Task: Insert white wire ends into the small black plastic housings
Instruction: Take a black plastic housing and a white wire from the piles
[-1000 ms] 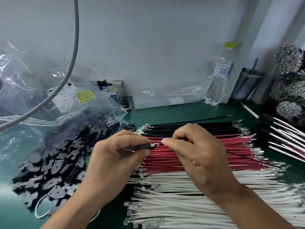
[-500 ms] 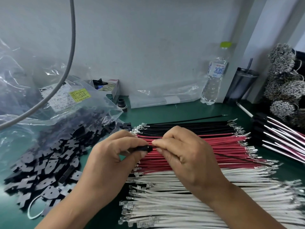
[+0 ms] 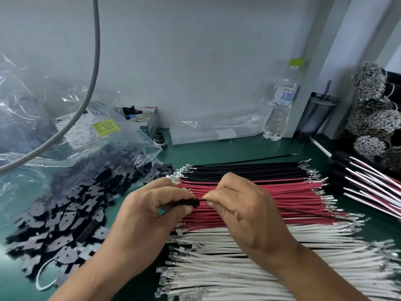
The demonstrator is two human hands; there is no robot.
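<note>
Your left hand pinches a small black housing between thumb and forefinger, its open end facing right, while your right hand pinches a wire close to its tip, right at the housing's mouth. The wire you hold looks dark and thin (it trails off to the right over the red wires, and its colour near your fingers is hard to tell), so check that it is the one this cavity wants; the white wires lie in a flat row below your hands, nearest you, on the green table. To seat it well, keep the housing level and steady, hold the wire short so it cannot buckle, line the metal terminal up squarely with the cavity, and push straight in until you feel it catch; a gentle tug back should confirm the lock. The wires have smooth, flexible insulation and small bright crimped metal terminals at both ends, which look thin and easy to bend if they enter at an angle. The housing looks like rigid matte plastic, blocky and slippery enough to twist in a loose grip. More black housings, flat and angular, spill in a heap from a crinkled clear plastic bag at your left, with black wires ranked beyond the red.
</note>
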